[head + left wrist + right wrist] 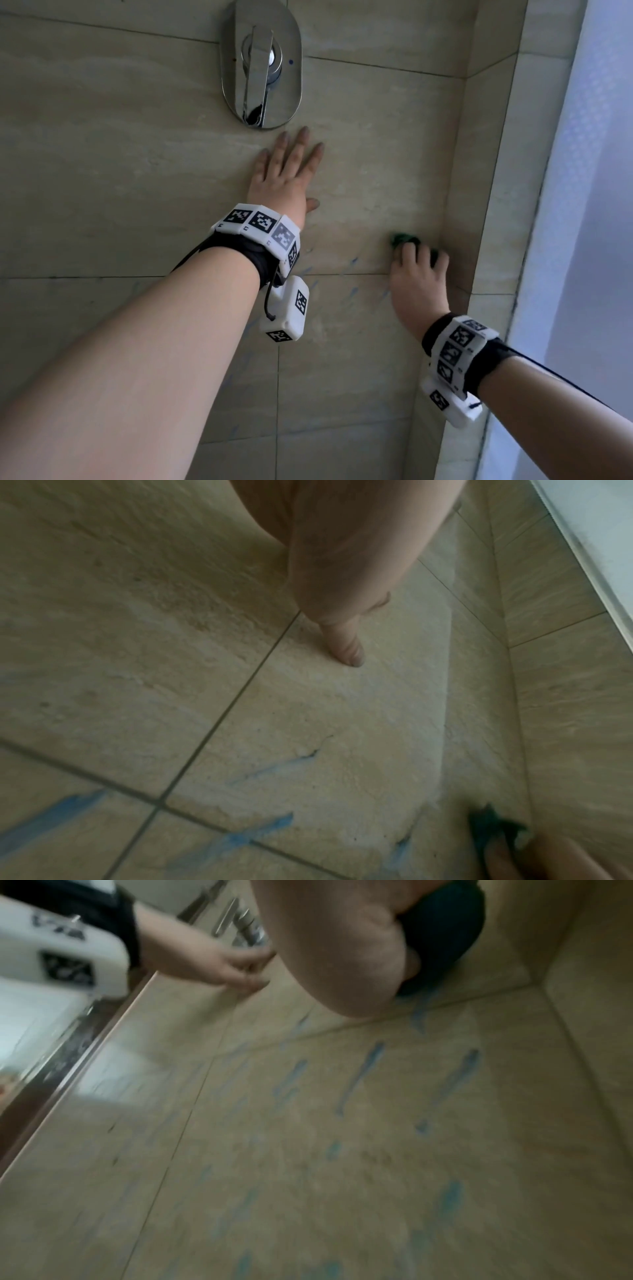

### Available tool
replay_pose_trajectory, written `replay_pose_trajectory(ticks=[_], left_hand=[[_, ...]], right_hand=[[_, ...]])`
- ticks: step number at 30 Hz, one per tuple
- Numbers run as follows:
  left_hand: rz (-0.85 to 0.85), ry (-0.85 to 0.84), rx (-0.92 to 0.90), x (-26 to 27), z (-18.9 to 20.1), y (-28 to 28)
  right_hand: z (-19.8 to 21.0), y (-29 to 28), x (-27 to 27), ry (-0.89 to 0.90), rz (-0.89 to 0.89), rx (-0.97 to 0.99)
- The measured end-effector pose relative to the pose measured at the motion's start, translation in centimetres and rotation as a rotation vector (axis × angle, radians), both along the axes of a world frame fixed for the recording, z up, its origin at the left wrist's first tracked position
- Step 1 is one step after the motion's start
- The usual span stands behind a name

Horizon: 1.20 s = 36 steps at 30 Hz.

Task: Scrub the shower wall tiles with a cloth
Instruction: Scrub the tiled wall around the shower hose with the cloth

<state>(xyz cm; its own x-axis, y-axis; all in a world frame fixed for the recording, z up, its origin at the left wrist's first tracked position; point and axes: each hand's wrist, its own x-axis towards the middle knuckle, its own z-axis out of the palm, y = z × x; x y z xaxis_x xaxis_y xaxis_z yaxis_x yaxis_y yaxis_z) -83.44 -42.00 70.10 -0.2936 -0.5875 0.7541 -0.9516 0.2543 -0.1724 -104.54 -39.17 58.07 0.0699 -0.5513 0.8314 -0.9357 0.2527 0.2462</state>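
Up against the beige shower wall tiles (137,171), the left hand (286,174) is laid flat w/ fingers straight and spread, palm on the tile just below the chrome mixer valve (262,63). Not gripping anything, just pressed there. Left wrist cam shows the thumb tip touching the tile right next to a grout line (226,712).

Right hand (416,277) is lower and to the right, near the inside corner where the wall meets the side wall (493,171). Fingers are curled over a dark green cloth (406,240), bunched up and pushed against the tile, just above a horizontal grout line. Only a bit of the cloth pokes out past the fingertips in the head view; right wrist cam shows it as a dark wad (441,934) under the palm, pretty blurry tho.

Blue streaks (363,1074) run down the tiles below and left of the cloth, some crossing the grout. Both wrists have white marker bands (263,229) on black straps. Frosted glass panel (589,205) sits on the far right.
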Motion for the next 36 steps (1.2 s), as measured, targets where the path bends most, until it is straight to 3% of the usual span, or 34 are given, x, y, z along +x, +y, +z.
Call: replay_pose_trajectory(ticks=[5, 11, 13, 17, 20, 28, 31, 34, 36], left_hand=[[-0.017, 0.006, 0.004, 0.1, -0.1, 0.0], [-0.018, 0.009, -0.003, 0.0, -0.2, -0.1], [-0.015, 0.014, -0.008, 0.0, -0.2, -0.1], [-0.013, 0.026, -0.008, -0.1, -0.3, 0.0], [-0.02, 0.027, -0.004, -0.1, -0.4, 0.0], [-0.018, 0.016, -0.008, 0.0, -0.5, 0.0], [-0.016, 0.015, -0.012, 0.0, -0.5, 0.0], [-0.015, 0.001, -0.024, 0.2, -0.6, 0.1], [-0.011, -0.016, -0.021, 0.4, -0.5, 0.1]], right_hand=[[0.7, 0.9, -0.7, 0.094, -0.071, 0.088], [6.9, 0.2, 0.0, -0.171, -0.12, 0.065], [6.2, 0.2, 0.3, -0.23, -0.136, 0.045], [1.5, 0.8, 1.0, -0.294, -0.167, 0.247], [-0.7, 1.2, 0.5, -0.333, -0.091, 0.331], [3.8, 0.7, 0.7, -0.36, -0.108, 0.182], [3.6, 0.2, 2.5, -0.241, 0.029, 0.112], [1.6, 0.5, 4.0, 0.076, 0.213, 0.102], [1.0, 0.6, 3.0, 0.284, 0.246, 0.097]])
